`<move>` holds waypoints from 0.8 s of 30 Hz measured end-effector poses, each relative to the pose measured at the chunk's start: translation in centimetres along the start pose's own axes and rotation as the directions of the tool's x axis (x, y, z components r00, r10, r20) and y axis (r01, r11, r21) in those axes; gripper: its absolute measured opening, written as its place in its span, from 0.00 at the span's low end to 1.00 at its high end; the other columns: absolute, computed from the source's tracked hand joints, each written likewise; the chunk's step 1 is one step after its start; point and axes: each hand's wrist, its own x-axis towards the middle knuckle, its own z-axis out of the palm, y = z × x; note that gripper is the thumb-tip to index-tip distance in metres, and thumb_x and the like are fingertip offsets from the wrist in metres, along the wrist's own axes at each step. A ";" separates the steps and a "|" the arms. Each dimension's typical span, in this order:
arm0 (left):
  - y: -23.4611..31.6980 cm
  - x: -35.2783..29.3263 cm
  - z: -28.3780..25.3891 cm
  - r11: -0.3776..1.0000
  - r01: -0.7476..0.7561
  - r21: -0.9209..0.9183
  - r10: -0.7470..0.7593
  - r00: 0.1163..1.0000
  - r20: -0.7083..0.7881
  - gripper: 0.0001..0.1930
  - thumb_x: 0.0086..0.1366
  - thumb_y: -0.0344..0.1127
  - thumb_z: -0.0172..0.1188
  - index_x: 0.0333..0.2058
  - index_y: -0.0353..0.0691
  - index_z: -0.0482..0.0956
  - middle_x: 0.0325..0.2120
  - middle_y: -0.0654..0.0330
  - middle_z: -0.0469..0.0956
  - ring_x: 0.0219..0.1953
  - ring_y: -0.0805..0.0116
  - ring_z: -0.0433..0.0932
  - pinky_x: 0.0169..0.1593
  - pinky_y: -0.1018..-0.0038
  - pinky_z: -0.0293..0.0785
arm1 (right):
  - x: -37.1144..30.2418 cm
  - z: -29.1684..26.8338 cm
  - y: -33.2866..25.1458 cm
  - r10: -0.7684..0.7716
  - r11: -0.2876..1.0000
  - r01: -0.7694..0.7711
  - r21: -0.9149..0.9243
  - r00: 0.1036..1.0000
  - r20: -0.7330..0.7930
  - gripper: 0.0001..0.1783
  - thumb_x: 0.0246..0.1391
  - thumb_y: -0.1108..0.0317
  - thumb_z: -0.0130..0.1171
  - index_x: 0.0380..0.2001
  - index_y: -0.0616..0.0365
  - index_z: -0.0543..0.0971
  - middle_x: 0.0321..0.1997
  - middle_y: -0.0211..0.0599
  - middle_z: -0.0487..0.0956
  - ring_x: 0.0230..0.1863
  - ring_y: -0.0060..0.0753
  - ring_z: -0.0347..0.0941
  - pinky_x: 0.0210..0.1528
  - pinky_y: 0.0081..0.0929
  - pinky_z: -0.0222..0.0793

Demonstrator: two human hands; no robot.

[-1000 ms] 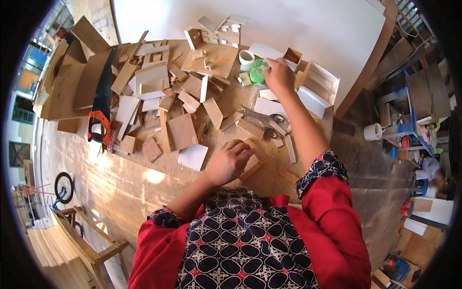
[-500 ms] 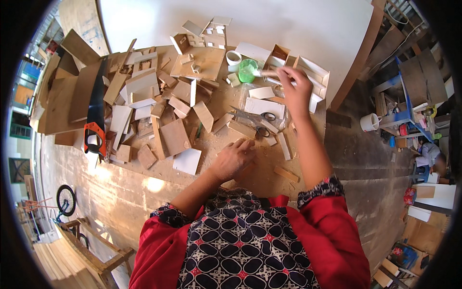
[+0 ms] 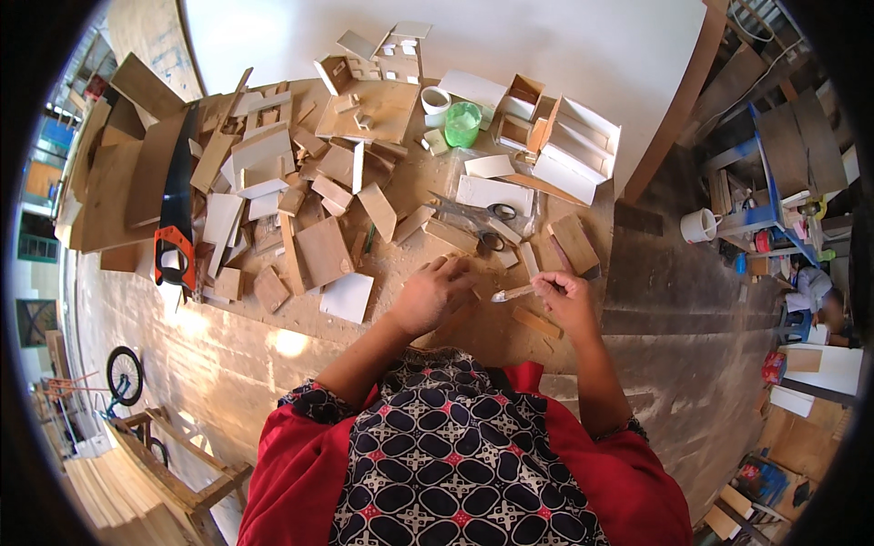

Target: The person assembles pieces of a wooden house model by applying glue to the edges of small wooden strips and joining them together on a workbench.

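Observation:
My right hand point(image 3: 566, 300) pinches a thin wooden stick point(image 3: 519, 292) whose tip is coated in something white. The tip points left, toward my left hand point(image 3: 435, 293), which is closed low over the near part of the workbench point(image 3: 391, 338); its fingers hide most of what they hold. Beyond the hands are black-handled scissors point(image 3: 490, 240) and a small wooden block point(image 3: 451, 236). A green cup point(image 3: 462, 125) with whitish contents stands farther back, beside a white mug point(image 3: 436, 103). A short wood strip point(image 3: 537, 322) lies just below the stick.
Offcuts and boards point(image 3: 326, 255) are heaped on the left of the bench, with an orange-handled saw point(image 3: 173, 257) at its left edge. A small wooden model point(image 3: 369, 105) stands at the back, and white-sided boxes point(image 3: 575, 150) at the back right. A person point(image 3: 813, 291) sits far right.
My right hand has drawn the stick out of the green cup and brought it near, beside my left hand. The left hand has stayed almost in place.

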 end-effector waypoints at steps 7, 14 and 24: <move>0.0 -0.3 -0.4 0.999 0.018 0.040 -0.017 1.000 -0.004 0.12 0.50 0.31 0.60 0.36 0.42 0.78 0.40 0.59 0.75 0.41 0.59 0.75 0.43 0.67 0.74 | -0.7 1.2 0.5 -0.025 1.000 0.026 0.016 0.998 -0.057 0.09 0.55 0.67 0.63 0.35 0.60 0.82 0.26 0.24 0.77 0.23 0.11 0.68 0.22 0.13 0.66; 0.2 0.1 -2.6 0.999 0.038 0.025 -0.036 0.997 -0.066 0.12 0.48 0.23 0.58 0.34 0.39 0.78 0.37 0.58 0.77 0.38 0.57 0.76 0.41 0.66 0.75 | -1.4 2.8 0.0 -0.196 0.980 0.194 -0.040 0.979 -0.062 0.06 0.52 0.72 0.64 0.34 0.61 0.82 0.31 0.29 0.78 0.27 0.16 0.71 0.26 0.15 0.68; 0.9 -0.8 -4.8 0.992 0.124 -0.022 -0.126 0.981 -0.145 0.10 0.53 0.23 0.60 0.36 0.38 0.77 0.34 0.56 0.78 0.37 0.54 0.77 0.41 0.65 0.75 | -2.9 3.8 0.1 -0.394 0.910 0.379 -0.167 0.916 -0.070 0.06 0.46 0.77 0.66 0.31 0.60 0.82 0.32 0.34 0.79 0.29 0.24 0.76 0.30 0.20 0.70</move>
